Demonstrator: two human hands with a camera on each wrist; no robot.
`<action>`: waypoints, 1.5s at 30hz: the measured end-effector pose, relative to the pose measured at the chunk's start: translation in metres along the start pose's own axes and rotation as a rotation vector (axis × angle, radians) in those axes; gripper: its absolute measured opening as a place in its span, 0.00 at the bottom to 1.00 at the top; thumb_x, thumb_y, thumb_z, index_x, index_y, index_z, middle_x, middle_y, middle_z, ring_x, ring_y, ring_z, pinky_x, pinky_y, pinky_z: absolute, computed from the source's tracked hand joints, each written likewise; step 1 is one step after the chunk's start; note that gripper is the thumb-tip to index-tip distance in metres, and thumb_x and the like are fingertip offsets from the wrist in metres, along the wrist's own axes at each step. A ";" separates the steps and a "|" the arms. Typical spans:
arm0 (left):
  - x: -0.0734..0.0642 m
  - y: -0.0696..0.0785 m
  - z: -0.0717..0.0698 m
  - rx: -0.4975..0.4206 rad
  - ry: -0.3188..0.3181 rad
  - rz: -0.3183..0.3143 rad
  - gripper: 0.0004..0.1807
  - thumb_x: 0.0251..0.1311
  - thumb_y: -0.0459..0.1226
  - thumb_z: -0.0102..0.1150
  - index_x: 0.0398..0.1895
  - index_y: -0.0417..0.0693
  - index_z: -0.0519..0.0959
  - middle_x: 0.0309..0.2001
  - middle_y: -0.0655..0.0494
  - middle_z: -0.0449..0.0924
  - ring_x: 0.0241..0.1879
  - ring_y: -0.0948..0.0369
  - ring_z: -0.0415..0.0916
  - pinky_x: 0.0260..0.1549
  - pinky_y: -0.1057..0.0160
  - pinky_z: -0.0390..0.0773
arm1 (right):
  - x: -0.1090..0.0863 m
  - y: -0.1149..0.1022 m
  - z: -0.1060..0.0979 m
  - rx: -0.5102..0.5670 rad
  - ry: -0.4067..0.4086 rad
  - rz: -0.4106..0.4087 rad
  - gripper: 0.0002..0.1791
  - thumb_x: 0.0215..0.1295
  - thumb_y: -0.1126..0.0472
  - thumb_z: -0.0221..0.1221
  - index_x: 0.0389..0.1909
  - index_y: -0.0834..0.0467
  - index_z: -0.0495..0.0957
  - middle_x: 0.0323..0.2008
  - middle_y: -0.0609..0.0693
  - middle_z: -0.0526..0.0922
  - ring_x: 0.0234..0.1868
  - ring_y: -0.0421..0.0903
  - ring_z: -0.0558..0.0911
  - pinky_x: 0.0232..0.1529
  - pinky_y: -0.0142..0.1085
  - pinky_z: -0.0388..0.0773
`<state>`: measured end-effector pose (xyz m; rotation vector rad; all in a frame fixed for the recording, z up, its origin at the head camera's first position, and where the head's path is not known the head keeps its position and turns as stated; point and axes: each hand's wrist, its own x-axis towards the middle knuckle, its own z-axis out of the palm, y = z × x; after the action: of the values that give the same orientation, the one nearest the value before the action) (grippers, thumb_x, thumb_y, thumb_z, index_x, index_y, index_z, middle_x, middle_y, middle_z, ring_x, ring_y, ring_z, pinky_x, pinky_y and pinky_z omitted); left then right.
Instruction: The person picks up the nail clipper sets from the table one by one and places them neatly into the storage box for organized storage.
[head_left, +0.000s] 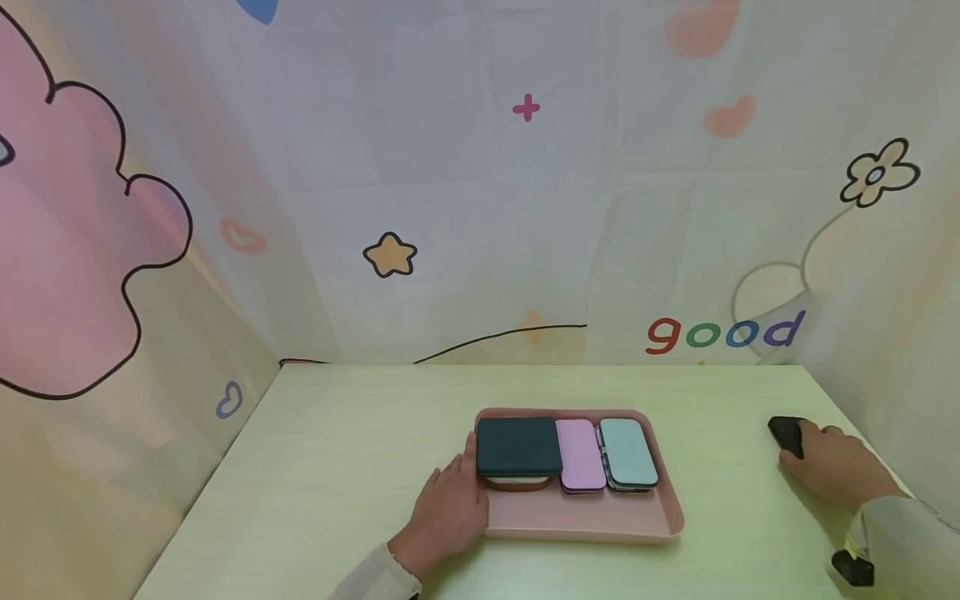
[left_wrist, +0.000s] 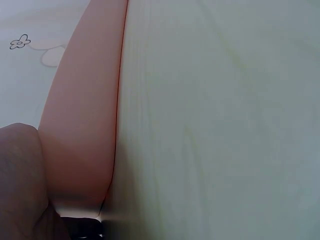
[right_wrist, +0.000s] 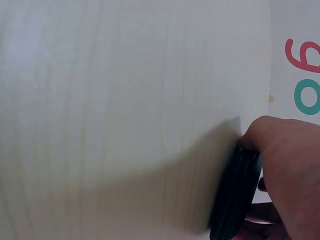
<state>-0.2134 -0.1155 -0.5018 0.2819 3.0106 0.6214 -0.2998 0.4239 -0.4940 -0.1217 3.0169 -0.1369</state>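
Note:
A pink tray (head_left: 577, 517) lies on the table with several flat cases in its back half. My left hand (head_left: 450, 510) rests against the tray's left side, fingers extended along the wall. In the left wrist view part of that hand (left_wrist: 20, 175) shows beside the tray's outer wall (left_wrist: 85, 125). A dark green case (head_left: 519, 446) overlaps a brown-rimmed thing (head_left: 517, 484). Beside it lie a lilac case (head_left: 581, 454) and a light blue hinged case (head_left: 630, 452). At the right, my right hand (head_left: 836, 467) grips a small black flat case (head_left: 785, 435) between thumb and fingers.
The pale wood-grain table (head_left: 337, 467) ends at a printed curtain (head_left: 465, 167) behind, which also hangs at both sides. A black strap piece (head_left: 853, 568) shows by the right sleeve (head_left: 903, 546).

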 end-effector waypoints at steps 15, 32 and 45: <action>0.000 0.000 -0.001 -0.008 -0.009 0.001 0.38 0.72 0.40 0.40 0.81 0.40 0.42 0.71 0.39 0.67 0.71 0.47 0.65 0.67 0.39 0.64 | -0.007 -0.021 -0.003 -0.009 0.031 -0.091 0.40 0.65 0.50 0.56 0.65 0.79 0.61 0.54 0.83 0.68 0.49 0.77 0.73 0.49 0.66 0.72; 0.000 0.000 -0.002 -0.012 -0.001 0.004 0.38 0.72 0.40 0.40 0.80 0.39 0.42 0.71 0.39 0.67 0.71 0.47 0.65 0.67 0.39 0.64 | -0.015 -0.080 -0.031 0.058 0.118 -0.311 0.38 0.57 0.58 0.67 0.68 0.65 0.68 0.59 0.71 0.74 0.54 0.68 0.76 0.51 0.63 0.75; -0.001 0.000 -0.001 -0.017 -0.005 0.010 0.38 0.71 0.40 0.40 0.80 0.39 0.42 0.70 0.39 0.67 0.71 0.46 0.65 0.66 0.38 0.64 | -0.020 -0.136 -0.043 0.055 0.149 -0.452 0.35 0.57 0.62 0.68 0.68 0.57 0.72 0.62 0.63 0.74 0.57 0.62 0.76 0.53 0.58 0.78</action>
<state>-0.2125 -0.1159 -0.5009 0.2971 2.9993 0.6455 -0.2752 0.2941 -0.4367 -0.8214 3.0713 -0.2784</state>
